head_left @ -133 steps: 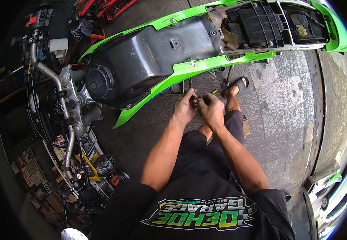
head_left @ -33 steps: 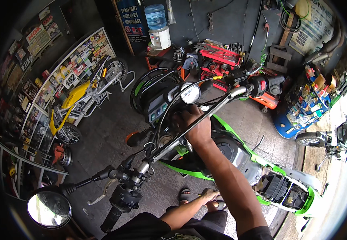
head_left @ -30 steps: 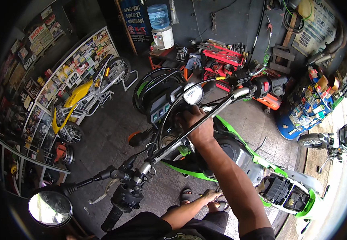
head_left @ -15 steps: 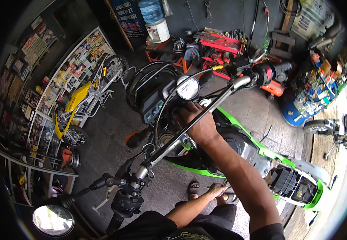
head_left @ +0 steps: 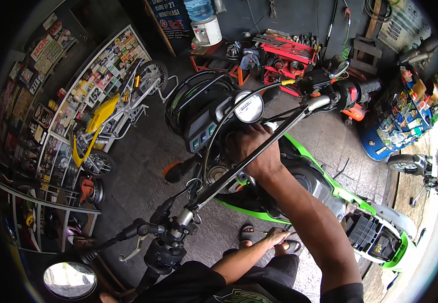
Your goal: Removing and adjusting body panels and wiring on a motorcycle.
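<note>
Under the bare handlebar [head_left: 259,160] of a green and black motorcycle, my right hand [head_left: 256,146] reaches in behind the instrument panel [head_left: 202,132]. Its fingers are bent downward and close together beside the round white-faced gauge [head_left: 249,106]; their tips, and whatever they grip, are hidden. Lower down, beside the bike and above my sandalled feet, my left hand [head_left: 278,236] is closed around a thin tool. Only small ends of that tool show, so its kind is unclear. The green fuel-tank side panel [head_left: 311,155] lies right of my right wrist.
The left grip and switch cluster [head_left: 164,255] and a round mirror [head_left: 70,279] are close by. A yellow motorcycle frame [head_left: 100,118] stands before a stickered cabinet. Behind are a red tool cart [head_left: 289,53] and a blue drum [head_left: 378,139]. Skin shows at the lower left edge.
The whole view has shifted, so the scene sits slightly farther right. My right hand stays at the same spot behind the panel, and my left hand keeps hold of the thin tool.
</note>
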Motion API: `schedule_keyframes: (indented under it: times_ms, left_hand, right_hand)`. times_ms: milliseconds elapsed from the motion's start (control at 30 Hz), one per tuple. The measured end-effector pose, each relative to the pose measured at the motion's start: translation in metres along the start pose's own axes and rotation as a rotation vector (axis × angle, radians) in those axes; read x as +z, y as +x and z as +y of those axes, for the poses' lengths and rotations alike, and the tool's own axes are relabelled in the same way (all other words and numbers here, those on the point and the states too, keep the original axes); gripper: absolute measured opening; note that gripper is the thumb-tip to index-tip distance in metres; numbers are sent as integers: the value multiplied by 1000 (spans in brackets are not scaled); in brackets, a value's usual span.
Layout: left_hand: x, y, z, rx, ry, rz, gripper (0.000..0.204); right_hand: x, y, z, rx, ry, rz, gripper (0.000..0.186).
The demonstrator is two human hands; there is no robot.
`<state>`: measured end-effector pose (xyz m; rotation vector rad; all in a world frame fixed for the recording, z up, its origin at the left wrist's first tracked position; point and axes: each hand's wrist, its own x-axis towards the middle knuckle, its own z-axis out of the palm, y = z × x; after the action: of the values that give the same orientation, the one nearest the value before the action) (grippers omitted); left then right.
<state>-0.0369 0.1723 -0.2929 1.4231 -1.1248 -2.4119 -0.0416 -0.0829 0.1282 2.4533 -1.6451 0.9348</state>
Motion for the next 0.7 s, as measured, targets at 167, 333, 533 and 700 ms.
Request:
schedule_keyframes:
  times_ms: [167,333,533,700]
  left_hand:
    - [-1,-24,20,32,-38,10,37]
    - [0,-38,40,-15,-61,1,34]
    - [1,-35,38,-13,-99,-33,32]
    - [1,-35,37,-66,-75,-18,33]
  right_hand:
    - [-2,2,7,-89,-96,-71,15]
    - [-4,1,8,-123,-140,-86,16]
    - [-1,3,4,-68,-187,-123,17]
    - [1,7,1,-31,-153,-107,21]
